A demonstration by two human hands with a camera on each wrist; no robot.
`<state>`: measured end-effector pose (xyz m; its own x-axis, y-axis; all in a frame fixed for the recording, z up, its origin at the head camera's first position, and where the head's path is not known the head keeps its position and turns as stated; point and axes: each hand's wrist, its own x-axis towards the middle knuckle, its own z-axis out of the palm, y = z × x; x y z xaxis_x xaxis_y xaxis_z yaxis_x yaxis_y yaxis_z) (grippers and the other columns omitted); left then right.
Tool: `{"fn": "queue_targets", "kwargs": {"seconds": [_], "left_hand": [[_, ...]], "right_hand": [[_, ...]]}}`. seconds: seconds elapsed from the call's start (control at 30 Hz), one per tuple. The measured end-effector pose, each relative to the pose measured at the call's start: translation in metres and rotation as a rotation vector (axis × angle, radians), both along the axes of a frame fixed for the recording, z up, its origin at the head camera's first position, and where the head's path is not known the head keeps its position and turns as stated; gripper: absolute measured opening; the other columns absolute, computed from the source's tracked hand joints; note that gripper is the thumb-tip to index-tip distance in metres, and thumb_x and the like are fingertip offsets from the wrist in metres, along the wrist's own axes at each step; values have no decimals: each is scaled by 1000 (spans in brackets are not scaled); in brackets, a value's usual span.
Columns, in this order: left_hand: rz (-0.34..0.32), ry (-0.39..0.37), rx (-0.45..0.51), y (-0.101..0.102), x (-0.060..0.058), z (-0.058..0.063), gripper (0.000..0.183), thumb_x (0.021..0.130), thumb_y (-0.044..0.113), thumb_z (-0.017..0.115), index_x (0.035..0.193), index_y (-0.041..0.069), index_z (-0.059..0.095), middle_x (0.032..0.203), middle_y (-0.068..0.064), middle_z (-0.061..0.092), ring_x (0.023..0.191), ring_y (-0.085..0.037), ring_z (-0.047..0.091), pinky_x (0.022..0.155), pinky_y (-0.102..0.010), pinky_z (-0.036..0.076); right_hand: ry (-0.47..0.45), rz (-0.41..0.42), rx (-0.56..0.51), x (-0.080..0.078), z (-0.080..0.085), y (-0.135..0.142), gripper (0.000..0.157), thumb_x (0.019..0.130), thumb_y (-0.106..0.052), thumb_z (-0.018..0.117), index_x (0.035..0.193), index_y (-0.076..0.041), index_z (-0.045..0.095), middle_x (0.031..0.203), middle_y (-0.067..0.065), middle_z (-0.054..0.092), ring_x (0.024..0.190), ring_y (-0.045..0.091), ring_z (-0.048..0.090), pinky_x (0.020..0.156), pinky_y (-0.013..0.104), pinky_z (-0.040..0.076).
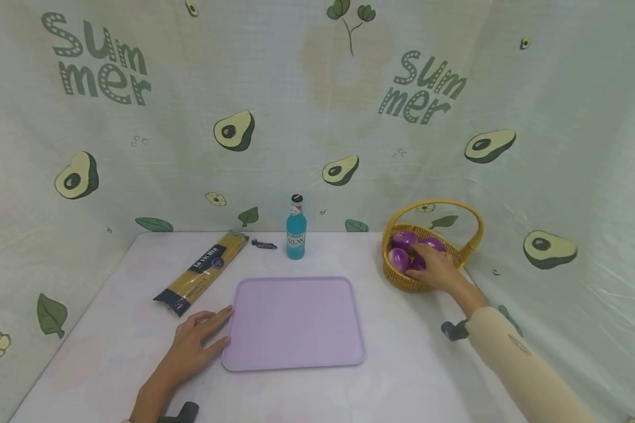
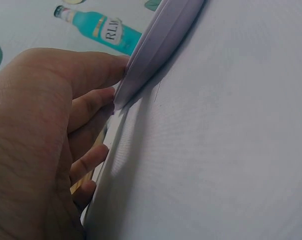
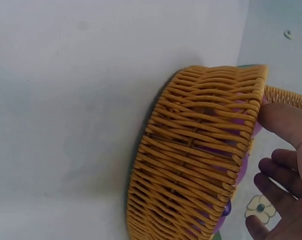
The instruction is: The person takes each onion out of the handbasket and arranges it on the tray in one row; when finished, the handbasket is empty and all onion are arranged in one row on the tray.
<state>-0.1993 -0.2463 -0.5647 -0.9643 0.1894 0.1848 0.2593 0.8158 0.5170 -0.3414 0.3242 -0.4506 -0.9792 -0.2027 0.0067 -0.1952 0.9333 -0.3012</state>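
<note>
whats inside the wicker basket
The basket holds round purple eggplants; three show. The right hand reaches in over them, covering part of the inside, so any more beneath cannot be seen.

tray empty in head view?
Yes, the lilac tray carries nothing; the left hand only touches its left edge, and the purple eggplants sit in the wicker basket.

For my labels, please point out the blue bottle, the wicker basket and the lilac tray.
blue bottle [image 1: 296,241], head view, on its label.
wicker basket [image 3: 191,165], right wrist view, on its woven side wall.
lilac tray [image 1: 296,323], head view, on its bare middle.
</note>
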Motion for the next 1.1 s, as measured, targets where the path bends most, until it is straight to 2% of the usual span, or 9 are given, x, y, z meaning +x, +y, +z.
{"fn": "queue_targets", "kwargs": {"seconds": [0.17, 0.4, 0.77, 0.97, 1.1], "left_hand": [[-1, 7, 8, 0, 1, 1, 58, 95, 48, 64, 149, 31, 50, 139, 3, 60, 132, -31, 36, 107, -62, 21], [8, 15, 6, 0, 0, -2, 59, 94, 49, 64, 149, 34, 49, 140, 4, 59, 133, -29, 36, 107, -61, 21], [-13, 16, -9, -4, -3, -5, 59, 94, 52, 63, 149, 35, 49, 143, 9, 57, 131, -27, 37, 106, -58, 23], [-16, 33, -13, -4, -4, -6, 58, 94, 51, 63, 148, 35, 50, 143, 10, 57, 131, -27, 38, 105, -57, 23], [6, 18, -7, -2, -2, -6, 58, 94, 50, 64, 148, 35, 49, 141, 9, 58, 131, -28, 38, 106, -58, 23]], "right_hand": [[-15, 10, 16, -11, -3, 2, 82, 89, -33, 77, 151, 3, 36, 152, 30, 35, 138, 51, 30, 109, 74, 12], [-15, 51, 34, -21, -7, 3, 82, 89, -26, 77, 152, 2, 33, 152, 30, 34, 139, 51, 29, 108, 76, 13], [-63, 77, -35, -14, -20, 7, 81, 90, -28, 77, 154, -3, 34, 152, 27, 37, 136, 53, 33, 108, 71, 26], [-37, 118, -40, -20, -22, 9, 78, 89, -22, 77, 153, -3, 36, 151, 27, 39, 135, 54, 34, 106, 75, 22], [-51, 131, -53, -25, -23, 8, 77, 89, -21, 76, 154, -6, 36, 151, 26, 39, 135, 53, 36, 107, 71, 27]]}}
